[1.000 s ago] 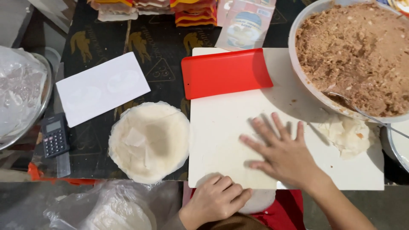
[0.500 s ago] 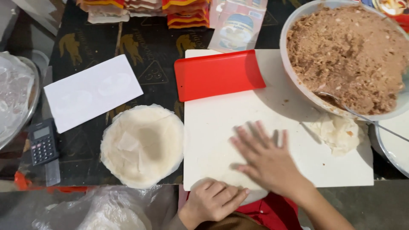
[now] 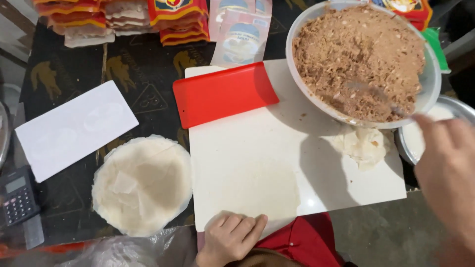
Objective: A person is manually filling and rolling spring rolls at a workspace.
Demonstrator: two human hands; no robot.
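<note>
My left hand point(image 3: 228, 237) rests with curled fingers on the near edge of a white cutting board point(image 3: 237, 143). A thin round wrapper point(image 3: 264, 190) lies flat on the board just beyond it. My right hand point(image 3: 448, 173) hovers blurred at the right, near a spoon point(image 3: 378, 96) stuck in a large white bowl point(image 3: 303, 86) of brown minced filling point(image 3: 356, 54). It holds nothing that I can see. A stack of round wrappers point(image 3: 141, 183) sits left of the board.
A red scraper point(image 3: 222, 94) lies on the board's far left corner. A crumpled wrapper point(image 3: 363, 146) sits below the bowl. A metal dish point(image 3: 415, 136), white card point(image 3: 74, 128), calculator point(image 3: 17, 195) and packets point(image 3: 240, 29) surround the board.
My right hand has lifted off the wrapper on the board and moved right toward the bowl. The view has shifted closer. My left hand stays at the board's near edge.
</note>
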